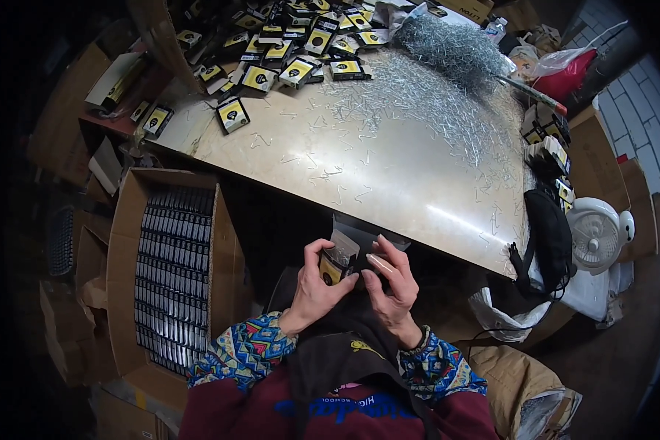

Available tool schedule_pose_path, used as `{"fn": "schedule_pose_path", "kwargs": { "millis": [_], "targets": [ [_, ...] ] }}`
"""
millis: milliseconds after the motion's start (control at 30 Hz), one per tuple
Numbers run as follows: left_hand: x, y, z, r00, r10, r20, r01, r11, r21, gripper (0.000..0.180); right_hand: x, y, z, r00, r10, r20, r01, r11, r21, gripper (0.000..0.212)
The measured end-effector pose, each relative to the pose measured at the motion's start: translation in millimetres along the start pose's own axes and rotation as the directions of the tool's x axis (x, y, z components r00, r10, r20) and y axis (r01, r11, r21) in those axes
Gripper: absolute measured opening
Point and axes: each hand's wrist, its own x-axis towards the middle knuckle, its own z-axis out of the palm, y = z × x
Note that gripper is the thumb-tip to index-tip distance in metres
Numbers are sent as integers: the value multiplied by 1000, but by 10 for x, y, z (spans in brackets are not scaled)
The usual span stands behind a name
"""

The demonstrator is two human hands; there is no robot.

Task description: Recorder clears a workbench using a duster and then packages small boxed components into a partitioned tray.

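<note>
My left hand [317, 288] is closed around a small black-and-yellow box [333, 273], held upright in front of me below the table edge. The top of that box stands open, with a pale grey flap raised. Just to its right is my right hand [394, 287], fingers bent and apart, the thumb close to the box's side. I make out nothing held in the right hand. On the table, small bent metal wire pieces [447, 110] lie scattered, with a denser tangled heap [447, 48] behind them. Similar black-and-yellow boxes [279, 51] are piled at the far left of the table.
A large carton [122, 242] on the left holds packed rows of small boxes [170, 271]. To the right stand a white fan [595, 233] and a black pouch [548, 238] by the table corner. A brown padded bundle [517, 378] lies at the lower right.
</note>
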Motion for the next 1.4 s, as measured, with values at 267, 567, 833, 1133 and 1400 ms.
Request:
{"fn": "schedule_pose_path", "kwargs": {
  "millis": [267,567,833,1133,1400],
  "targets": [
    [82,-166,32,969,244,-33,-226,935,273,58,2,182,37,983,-63,173,82,991,-108,29],
    [91,103,-120,923,373,-96,-312,871,379,56,98,-125,119,980,-87,181,122,974,-191,32],
    [-81,483,-174,950,291,-113,-222,884,411,58,118,-565,167,964,252,85,-257,965,57,26],
    [-42,453,-186,971,236,-32,-194,861,471,52,166,-557,201,830,550,95,-557,805,203,20],
    [-40,443,-137,954,301,14,-269,828,492,58,195,-514,117,769,619,157,-627,683,375,21]
  ]
}}
